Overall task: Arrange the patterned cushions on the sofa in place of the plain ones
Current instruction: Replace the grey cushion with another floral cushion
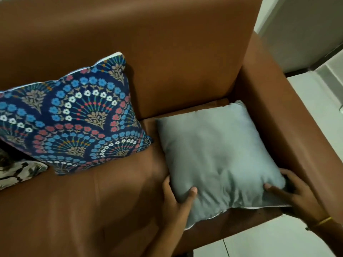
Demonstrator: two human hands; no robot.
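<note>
1. Grey and plain, the cushion (213,154) lying flat on the seat in the lower right of the frame is the one you have hold of, so it looks like the next to come off.
2. Your left hand (178,199) clamps its near left edge, thumb on top and fingers tucked beneath; your right hand (295,193) pinches the near right corner the same way, next to the armrest (289,115). Hands set wide apart like that should lift it level.
3. Further back, at centre left, the blue floral cushion (74,115) leans upright against the backrest of the brown sofa (167,43), already where a patterned one belongs.
4. At the left edge, a second patterned cushion (18,171) is mostly cut off, probably waiting for the grey one's spot.
</note>
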